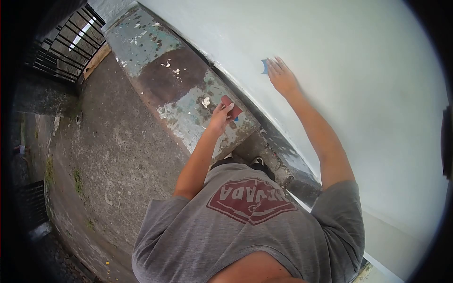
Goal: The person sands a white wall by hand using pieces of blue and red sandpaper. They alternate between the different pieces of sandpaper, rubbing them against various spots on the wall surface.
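Note:
My left hand [220, 118] is closed round a curled reddish-brown sheet of sandpaper [227, 101], with a bit of blue [236, 119] showing at its lower edge. It is over the paint-stained ledge, apart from the wall. My right hand [283, 78] lies nearly flat on the pale wall [358, 75], fingers stretched out over a blue piece of sandpaper [264, 67]. Only the left edge of that piece shows; the palm and fingers hide the rest.
A ledge with worn green and brown paint [172, 78] runs along the wall's foot, dotted with white flakes [205, 102]. Rough concrete ground [118, 137] lies to the left. Black metal railings [71, 45] stand at the far left. My shoes [258, 161] are beside the ledge's near end.

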`<action>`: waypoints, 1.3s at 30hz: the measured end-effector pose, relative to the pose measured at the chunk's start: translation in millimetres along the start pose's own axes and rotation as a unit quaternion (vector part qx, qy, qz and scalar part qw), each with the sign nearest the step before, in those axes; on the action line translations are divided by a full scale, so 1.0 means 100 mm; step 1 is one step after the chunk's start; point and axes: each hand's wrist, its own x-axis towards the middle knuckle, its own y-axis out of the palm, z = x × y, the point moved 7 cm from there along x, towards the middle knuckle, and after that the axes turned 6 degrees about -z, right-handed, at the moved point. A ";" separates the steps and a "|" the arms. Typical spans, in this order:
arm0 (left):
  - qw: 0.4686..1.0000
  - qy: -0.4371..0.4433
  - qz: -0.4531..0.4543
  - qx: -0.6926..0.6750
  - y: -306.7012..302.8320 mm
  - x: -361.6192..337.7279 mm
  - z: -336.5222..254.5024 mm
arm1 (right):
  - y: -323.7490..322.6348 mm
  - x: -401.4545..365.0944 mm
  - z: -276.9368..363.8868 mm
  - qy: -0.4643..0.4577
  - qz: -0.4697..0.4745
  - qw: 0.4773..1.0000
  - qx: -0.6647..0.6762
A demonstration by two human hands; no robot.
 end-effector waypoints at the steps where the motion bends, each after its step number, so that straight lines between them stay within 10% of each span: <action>1: 1.000 0.000 0.003 0.004 0.00 0.00 0.00 | -0.14 0.10 -0.12 0.008 -0.015 1.000 -0.017; 10: 0.999 -0.020 0.017 0.025 0.10 0.07 0.14 | -1.55 1.00 -0.99 0.049 -0.177 0.980 -0.071; 13: 0.999 -0.027 0.015 0.034 0.06 0.05 0.17 | -1.18 1.08 -0.99 0.041 -0.048 0.994 -0.085; 30: 0.999 -0.004 -0.038 0.012 -0.40 -0.15 0.13 | 0.23 0.70 -0.11 -0.049 -0.020 0.998 -0.035; 39: 1.000 -0.011 -0.010 0.011 -0.23 -0.01 0.26 | -1.76 1.31 -1.36 0.043 -0.178 0.978 -0.100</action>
